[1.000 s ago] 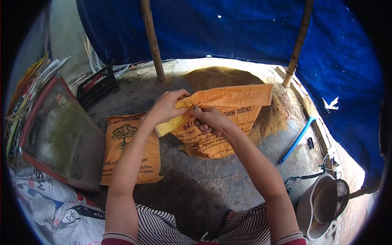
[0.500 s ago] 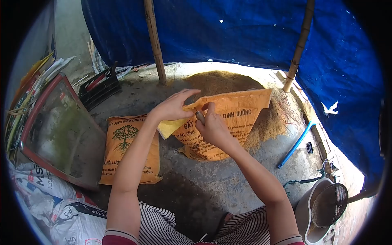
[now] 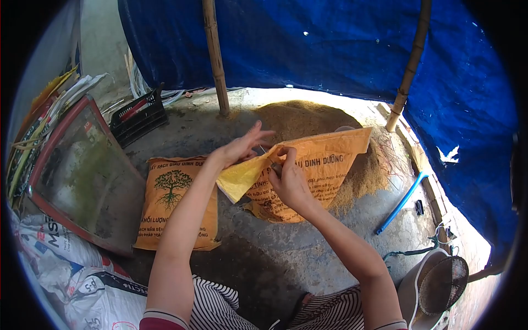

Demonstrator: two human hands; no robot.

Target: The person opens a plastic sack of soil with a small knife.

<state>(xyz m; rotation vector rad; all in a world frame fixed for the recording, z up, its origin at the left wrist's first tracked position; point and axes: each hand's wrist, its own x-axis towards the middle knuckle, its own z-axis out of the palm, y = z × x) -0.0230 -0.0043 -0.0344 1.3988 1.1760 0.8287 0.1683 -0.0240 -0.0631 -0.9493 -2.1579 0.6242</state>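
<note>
My right hand (image 3: 290,181) is closed on a small knife-like tool (image 3: 276,166) with a dull handle; a thin pale tip shows by the bag's top edge. It presses against an orange printed bag (image 3: 313,181), which stands tilted with its long top edge rising to the right. My left hand (image 3: 242,150) is at the bag's upper left corner, its fingers spread apart. Below that hand hangs a yellow flap (image 3: 242,179) of the bag. A second orange bag with a tree print (image 3: 173,203) lies flat under my left forearm.
Behind the bag lies a heap of brown grainy material (image 3: 308,118). A blue tube (image 3: 402,203) is at right, above a grey bucket with a sieve (image 3: 443,283). At left are a red-framed panel (image 3: 82,176), black crate (image 3: 137,118) and white sacks (image 3: 104,300). Bamboo poles (image 3: 215,60) stand before blue tarpaulin.
My left hand has come off the bag's edge and its fingers have spread. More of the yellow flap shows. My right hand has shifted slightly, still on the tool. The view has moved a little.
</note>
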